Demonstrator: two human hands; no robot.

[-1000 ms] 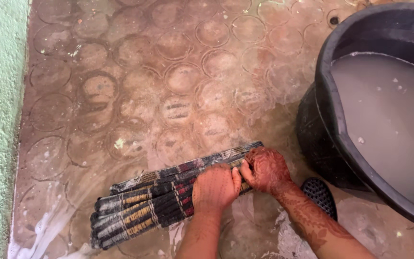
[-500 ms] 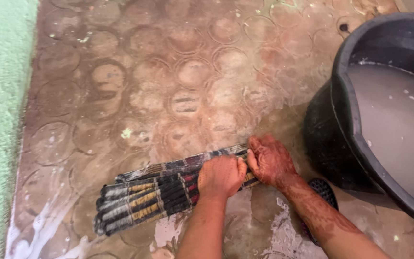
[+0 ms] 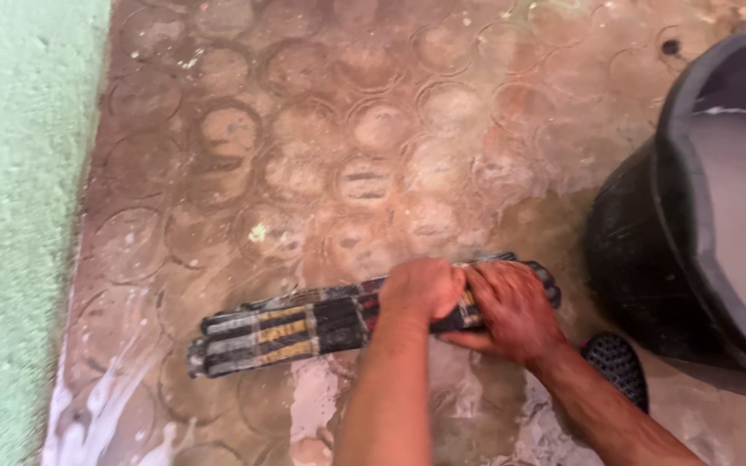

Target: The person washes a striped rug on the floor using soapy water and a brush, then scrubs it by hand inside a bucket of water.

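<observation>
Head view: a wet, folded striped cloth [image 3: 304,328], dark with yellow and red bands, is pressed flat on the soapy patterned floor [image 3: 338,155]. The left hand [image 3: 420,289] is closed into a fist around the cloth's right part, and the right hand [image 3: 511,311] is laid over the end, fingers curled onto it; the roll appears to be kept tight that way. A black tub [image 3: 649,250] of cloudy water stands near on the right, a dark sandal [image 3: 619,367] beside the wrist. Open floor is left ahead; a green wall [image 3: 19,216] bounds the left.
</observation>
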